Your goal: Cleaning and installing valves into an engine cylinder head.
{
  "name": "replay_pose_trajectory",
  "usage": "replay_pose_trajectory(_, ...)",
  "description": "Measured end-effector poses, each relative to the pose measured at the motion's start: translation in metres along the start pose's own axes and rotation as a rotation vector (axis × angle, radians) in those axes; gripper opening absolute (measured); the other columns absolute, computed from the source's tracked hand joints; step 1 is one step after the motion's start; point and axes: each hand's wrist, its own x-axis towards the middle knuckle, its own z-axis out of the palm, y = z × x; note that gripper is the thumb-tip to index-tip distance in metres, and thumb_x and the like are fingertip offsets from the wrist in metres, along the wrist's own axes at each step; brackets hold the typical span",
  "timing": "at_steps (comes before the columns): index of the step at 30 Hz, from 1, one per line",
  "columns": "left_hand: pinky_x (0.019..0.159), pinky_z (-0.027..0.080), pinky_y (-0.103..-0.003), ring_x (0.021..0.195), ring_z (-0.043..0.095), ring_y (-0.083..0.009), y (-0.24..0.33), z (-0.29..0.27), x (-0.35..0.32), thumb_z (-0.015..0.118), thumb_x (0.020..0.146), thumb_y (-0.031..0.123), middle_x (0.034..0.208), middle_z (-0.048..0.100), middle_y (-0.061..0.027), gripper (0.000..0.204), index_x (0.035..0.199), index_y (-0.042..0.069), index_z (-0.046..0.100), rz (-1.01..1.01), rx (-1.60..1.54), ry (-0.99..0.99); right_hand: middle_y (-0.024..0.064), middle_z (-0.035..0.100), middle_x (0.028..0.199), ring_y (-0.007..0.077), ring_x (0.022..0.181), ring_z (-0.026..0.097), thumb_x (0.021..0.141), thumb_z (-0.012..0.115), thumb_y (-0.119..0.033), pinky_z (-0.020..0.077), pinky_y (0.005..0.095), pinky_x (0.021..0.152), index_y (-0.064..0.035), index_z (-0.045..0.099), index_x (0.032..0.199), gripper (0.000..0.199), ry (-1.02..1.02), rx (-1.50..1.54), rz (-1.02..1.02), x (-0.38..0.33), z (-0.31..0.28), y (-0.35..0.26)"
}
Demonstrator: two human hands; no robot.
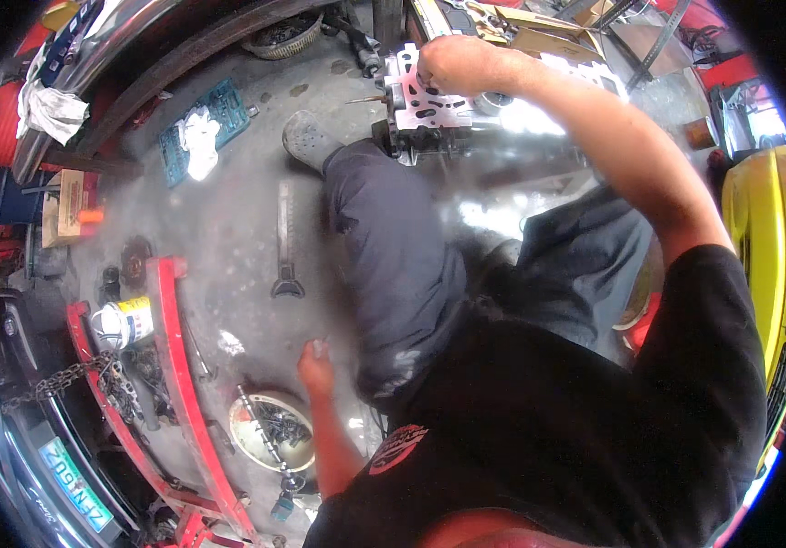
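My right hand (pixel 455 66) is closed in a fist on the flat, hole-studded top of an engine block (pixel 429 111). Whatever its fingers grip, if anything, is hidden from above. A round bore (pixel 491 102) shows beside that hand, and a thin rod (pixel 367 99) juts from the block's left end. Low over the floor, my left hand (pixel 316 369) has its fingers drawn together; something small and greyish may be at the tips, too blurred to name. Nearest to it is a pale basin (pixel 239 429) of metal parts, with a long lobed shaft (pixel 263 427) lying across it.
Red metal beams (pixel 174 338) and a white bucket (pixel 124 322) stand at the left, by a dark car (pixel 23 393). A long metal tool (pixel 285 237) lies on the floor. A blue tool case (pixel 228 110) holds a white cloth (pixel 199 144). A yellow car part (pixel 758 237) is at right.
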Motion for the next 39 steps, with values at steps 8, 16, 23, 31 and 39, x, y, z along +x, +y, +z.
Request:
replay_pose_trajectory(8, 0.080, 0.052, -0.048, 0.090, 0.068, -0.0445, -0.012, 0.015, 0.002, 0.072, 0.091, 0.020, 0.096, 0.071, -0.0246, 0.026, 0.109, 0.002, 0.068, 0.066, -0.060, -0.030, 0.0229, 0.070, 0.097, 0.0376, 0.097, 0.069, 0.086, 0.058, -0.008, 0.0543, 0.0466, 0.087, 0.0039, 0.069, 0.095, 0.018, -0.002, -0.006, -0.004, 0.009, 0.006, -0.007)
replay_pose_trajectory(16, 0.079, 0.052, -0.048, 0.090, 0.067, -0.0449, -0.029, 0.024, -0.004, 0.073, 0.091, 0.022, 0.097, 0.070, -0.0261, 0.030, 0.110, 0.000, 0.067, 0.038, -0.078, -0.030, 0.0243, 0.070, 0.105, 0.0387, 0.107, 0.066, 0.091, 0.060, -0.014, 0.0528, 0.0466, 0.091, 0.0034, 0.062, 0.114, 0.029, 0.081, 0.222, 0.199, -0.010, 0.002, -0.015)
replay_pose_trajectory(23, 0.083, 0.051, -0.048, 0.096, 0.067, -0.0453, -0.045, 0.033, -0.008, 0.072, 0.091, 0.026, 0.102, 0.070, -0.0270, 0.036, 0.113, -0.001, 0.068, -0.021, -0.096, -0.034, 0.0138, 0.071, 0.085, 0.0346, 0.086, 0.070, 0.086, 0.063, -0.019, 0.0551, 0.0454, 0.077, -0.0042, 0.068, 0.091, 0.017, 0.382, 0.155, 0.087, -0.028, 0.003, 0.005)
replay_pose_trajectory(31, 0.082, 0.052, -0.046, 0.091, 0.069, -0.0432, -0.026, 0.025, 0.007, 0.073, 0.091, 0.020, 0.100, 0.071, -0.0272, 0.029, 0.109, -0.002, 0.068, -0.011, -0.046, -0.004, 0.0146, 0.072, 0.086, 0.0335, 0.087, 0.070, 0.085, 0.070, -0.022, 0.0541, 0.0445, 0.080, -0.0058, 0.070, 0.095, 0.019, 0.379, 0.319, 0.175, -0.020, 0.002, -0.001)
replay_pose_trajectory(39, 0.083, 0.052, -0.048, 0.093, 0.069, -0.0431, -0.055, 0.038, 0.000, 0.073, 0.090, 0.021, 0.101, 0.071, -0.0261, 0.032, 0.113, -0.001, 0.067, -0.094, -0.048, -0.071, 0.0137, 0.073, 0.087, 0.0300, 0.087, 0.071, 0.084, 0.070, -0.010, 0.0550, 0.0421, 0.079, -0.0059, 0.072, 0.097, 0.014, 0.298, 0.374, 0.004, -0.026, -0.001, 0.007)
